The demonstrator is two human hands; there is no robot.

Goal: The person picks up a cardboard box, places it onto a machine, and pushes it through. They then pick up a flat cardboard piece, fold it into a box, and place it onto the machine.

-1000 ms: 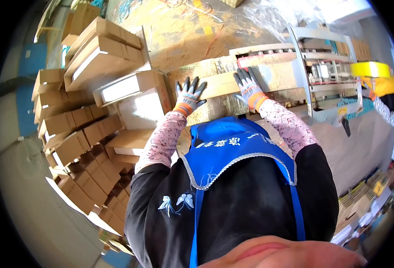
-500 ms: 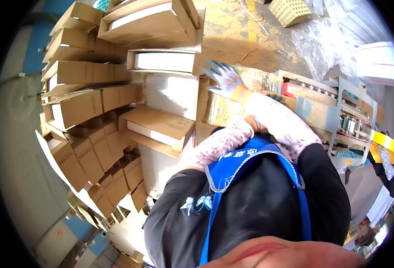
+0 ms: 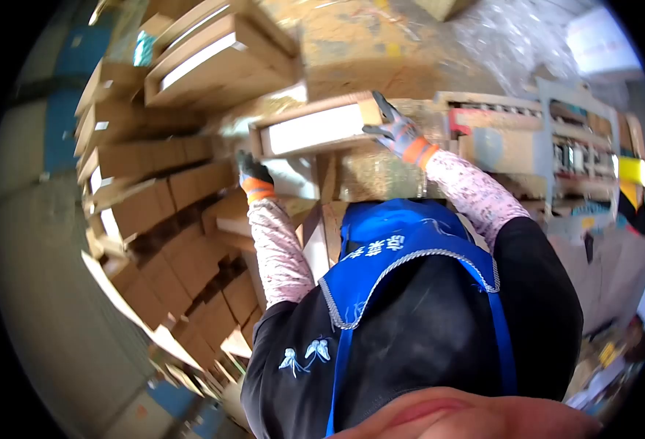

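A shallow brown cardboard box (image 3: 278,121) with a white panel (image 3: 319,128) inside lies lengthwise between my hands. My right hand (image 3: 403,135), in a grey glove with an orange cuff, grips its right end, thumb and fingers on either side of the corner. At the lower left corner is my left hand (image 3: 255,177), gloved the same way, its fingers pressed against that end and partly blurred. Beneath the box shows a pale work surface (image 3: 293,175). A similar cardboard box (image 3: 231,216) sits nearer to me on the left.
Stacked cardboard boxes (image 3: 198,256) fill the left side. More open boxes (image 3: 212,69) stand at the far left. A metal-framed machine (image 3: 549,146) is on the right, with clear plastic wrap (image 3: 505,44) behind it. Someone's yellow garment (image 3: 637,172) shows at the right edge.
My arms have uncrossed and my left hand has moved left. My right hand, spread open before, has taken hold of the box. The box has shifted right and tilted.
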